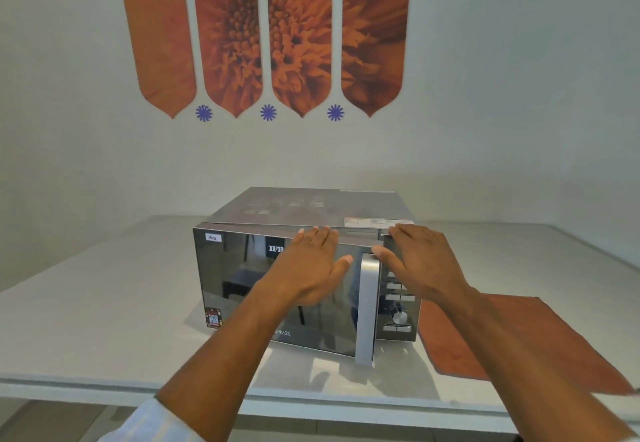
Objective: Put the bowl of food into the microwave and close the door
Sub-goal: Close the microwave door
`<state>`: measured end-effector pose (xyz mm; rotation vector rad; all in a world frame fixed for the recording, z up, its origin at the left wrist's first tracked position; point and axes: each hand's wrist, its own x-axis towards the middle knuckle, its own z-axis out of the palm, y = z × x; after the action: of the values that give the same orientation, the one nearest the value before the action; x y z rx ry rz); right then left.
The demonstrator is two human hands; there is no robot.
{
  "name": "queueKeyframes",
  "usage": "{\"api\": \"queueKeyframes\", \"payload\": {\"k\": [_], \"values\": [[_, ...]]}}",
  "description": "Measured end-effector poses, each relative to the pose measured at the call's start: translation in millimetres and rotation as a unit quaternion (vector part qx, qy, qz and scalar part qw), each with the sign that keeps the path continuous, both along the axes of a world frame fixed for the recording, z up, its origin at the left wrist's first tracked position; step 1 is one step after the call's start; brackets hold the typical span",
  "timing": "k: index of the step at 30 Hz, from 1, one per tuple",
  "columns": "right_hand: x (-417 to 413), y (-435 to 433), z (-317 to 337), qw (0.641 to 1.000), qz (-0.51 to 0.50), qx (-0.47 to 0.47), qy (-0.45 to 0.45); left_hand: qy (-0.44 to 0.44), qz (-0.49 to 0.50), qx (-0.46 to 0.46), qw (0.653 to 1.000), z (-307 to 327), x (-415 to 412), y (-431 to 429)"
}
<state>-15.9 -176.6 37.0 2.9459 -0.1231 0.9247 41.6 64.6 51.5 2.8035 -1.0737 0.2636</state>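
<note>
A silver microwave (311, 268) stands on a white table (86, 320), its mirrored door (249, 286) slightly ajar on the handle side. The left hand (311, 268) lies flat and open against the door glass, while the right hand (419, 261), fingers spread and holding nothing, rests at the control panel's (398, 303) top corner. The bowl is presumably inside, hidden behind the reflective door; an orange cloth (519, 337) lies just right of the microwave.

1. Microwave (301, 206) inside hidden by mirrored door (239, 286); bowl can't be seen.
2. Left hand (308, 268) covers brand lettering and the door's 1 o'clock corner.
3. Right hand (415, 261) hides the top of the control panel (398, 306); button labels too small to read.
4. Orange mat (512, 337) partly covered by right forearm.
5. Wall panels (263, 33) cut off at 12 o'clock.
</note>
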Motion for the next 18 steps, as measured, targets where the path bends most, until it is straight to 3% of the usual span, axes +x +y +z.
{"api": "queueKeyframes", "payload": {"k": [13, 18], "values": [[17, 9, 19, 0.989, -0.100, -0.107, 0.017, -0.010, 0.016, 0.017, 1.000, -1, 22, -15], [19, 16, 21, 0.988, -0.127, -0.085, 0.022, -0.018, 0.016, 0.018, 1.000, -5, 30, -18]]}}
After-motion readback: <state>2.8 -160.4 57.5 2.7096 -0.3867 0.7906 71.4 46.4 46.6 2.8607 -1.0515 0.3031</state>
